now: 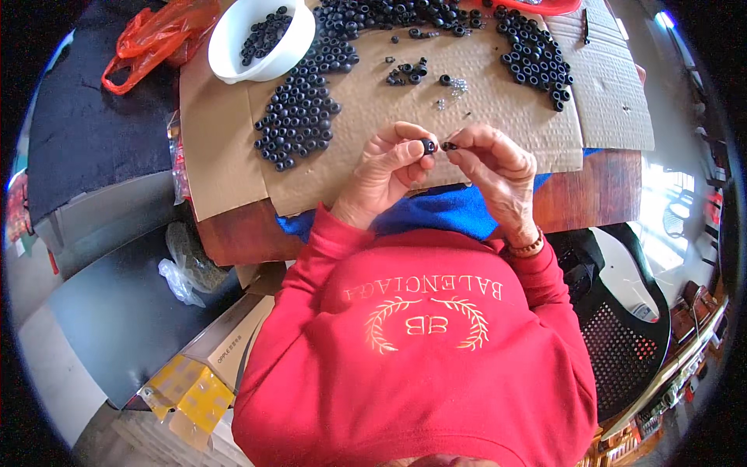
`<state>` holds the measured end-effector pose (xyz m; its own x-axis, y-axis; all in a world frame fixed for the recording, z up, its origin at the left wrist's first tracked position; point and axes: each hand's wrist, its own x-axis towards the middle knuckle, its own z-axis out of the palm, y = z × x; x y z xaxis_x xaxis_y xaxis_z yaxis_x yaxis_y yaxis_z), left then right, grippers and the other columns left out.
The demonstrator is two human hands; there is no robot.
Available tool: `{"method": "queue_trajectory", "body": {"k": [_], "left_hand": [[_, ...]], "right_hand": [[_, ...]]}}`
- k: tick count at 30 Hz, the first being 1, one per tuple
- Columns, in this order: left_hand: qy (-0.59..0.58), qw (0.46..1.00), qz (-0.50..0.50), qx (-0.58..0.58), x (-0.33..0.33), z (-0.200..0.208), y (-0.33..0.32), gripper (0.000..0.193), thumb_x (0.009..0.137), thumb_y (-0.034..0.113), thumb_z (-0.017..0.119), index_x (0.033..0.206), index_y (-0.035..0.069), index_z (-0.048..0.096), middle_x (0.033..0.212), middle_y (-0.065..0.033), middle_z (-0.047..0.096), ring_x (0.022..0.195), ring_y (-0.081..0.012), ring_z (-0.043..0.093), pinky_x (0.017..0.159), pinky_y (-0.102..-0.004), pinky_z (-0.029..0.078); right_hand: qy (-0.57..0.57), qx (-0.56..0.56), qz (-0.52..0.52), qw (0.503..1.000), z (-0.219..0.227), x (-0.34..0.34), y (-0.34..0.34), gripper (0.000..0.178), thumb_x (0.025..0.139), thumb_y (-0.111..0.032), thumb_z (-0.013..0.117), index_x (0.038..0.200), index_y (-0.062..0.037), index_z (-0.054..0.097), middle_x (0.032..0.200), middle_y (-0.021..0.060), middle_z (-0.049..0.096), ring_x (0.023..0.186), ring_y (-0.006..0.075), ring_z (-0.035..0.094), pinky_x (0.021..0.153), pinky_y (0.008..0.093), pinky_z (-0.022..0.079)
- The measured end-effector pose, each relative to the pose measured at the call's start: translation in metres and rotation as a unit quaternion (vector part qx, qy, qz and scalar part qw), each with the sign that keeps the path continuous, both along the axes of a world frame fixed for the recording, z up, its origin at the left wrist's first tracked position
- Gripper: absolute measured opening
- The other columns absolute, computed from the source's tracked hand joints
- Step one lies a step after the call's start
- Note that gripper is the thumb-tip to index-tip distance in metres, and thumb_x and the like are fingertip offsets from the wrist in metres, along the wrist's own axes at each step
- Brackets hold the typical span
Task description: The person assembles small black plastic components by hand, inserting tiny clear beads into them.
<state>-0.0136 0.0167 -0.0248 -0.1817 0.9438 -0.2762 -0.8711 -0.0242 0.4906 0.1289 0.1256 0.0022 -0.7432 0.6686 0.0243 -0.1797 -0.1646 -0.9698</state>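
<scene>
Both hands are up close together over the near edge of the cardboard sheet (373,101) that covers the surface: the left hand (389,167) pinches a small black ring (429,145) between thumb and fingertips, and the right hand (490,163) is closed on a tiny dark piece (449,145) just beside it, the two bits nearly touching. Loads more of the same black rings sit in a cluster (299,117) to the left on the cardboard and another cluster (535,56) at the far right. There's a white bowl (233,47) with a few rings in it at the far left, next to an orange plastic bag (159,35).
</scene>
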Motion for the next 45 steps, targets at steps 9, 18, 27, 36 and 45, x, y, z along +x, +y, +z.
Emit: {"method": "queue_trajectory", "body": {"k": [9,18,27,36,45], "left_hand": [[0.055,0.998,0.013,-0.015,0.008,0.011,0.001,0.018,0.082,0.011,0.064,0.099,0.005,0.058,0.087,-0.0065,0.063,0.075,-0.0132,0.063,0.059,-0.0226,0.053],[0.059,0.998,0.002,-0.026,0.009,0.011,0.000,0.018,0.082,0.010,0.064,0.098,0.004,0.058,0.087,-0.0071,0.063,0.074,-0.0138,0.063,0.058,-0.0221,0.053],[0.077,0.996,-0.016,-0.029,0.007,0.010,-0.002,0.020,0.081,0.012,0.065,0.097,0.002,0.058,0.083,-0.0072,0.064,0.070,-0.0134,0.062,0.058,-0.0230,0.052],[0.097,0.992,-0.075,0.010,-0.007,0.013,-0.005,0.038,0.079,0.009,0.066,0.112,0.002,0.048,0.088,-0.0057,0.060,0.067,-0.0122,0.059,0.053,-0.0236,0.048],[0.105,0.989,-0.107,0.011,0.002,0.013,-0.015,0.038,0.078,0.008,0.067,0.109,0.001,0.046,0.091,-0.0090,0.061,0.067,-0.0132,0.059,0.057,-0.0246,0.049]], "right_hand": [[-0.034,0.295,-0.034,0.954,0.005,0.004,0.002,0.019,0.071,0.010,0.064,0.088,0.0029,0.059,0.079,0.0092,0.061,0.073,0.0169,0.059,0.065,0.0254,0.046],[-0.033,0.411,-0.062,0.909,0.010,0.003,0.001,0.020,0.067,0.009,0.067,0.083,0.0003,0.059,0.075,0.0099,0.061,0.066,0.0211,0.060,0.059,0.0278,0.047],[-0.042,0.467,-0.042,0.882,0.015,0.002,0.005,0.019,0.067,0.004,0.069,0.082,-0.0016,0.059,0.074,0.0087,0.061,0.065,0.0226,0.059,0.058,0.0307,0.047],[-0.048,0.377,0.099,0.920,0.021,0.001,0.017,0.023,0.068,0.001,0.068,0.089,-0.0015,0.060,0.075,0.0086,0.058,0.066,0.0218,0.058,0.059,0.0305,0.047],[0.008,0.271,0.299,0.915,0.024,-0.008,0.033,0.034,0.067,-0.012,0.073,0.099,-0.0041,0.064,0.080,0.0082,0.055,0.074,0.0228,0.053,0.067,0.0348,0.042]]}}
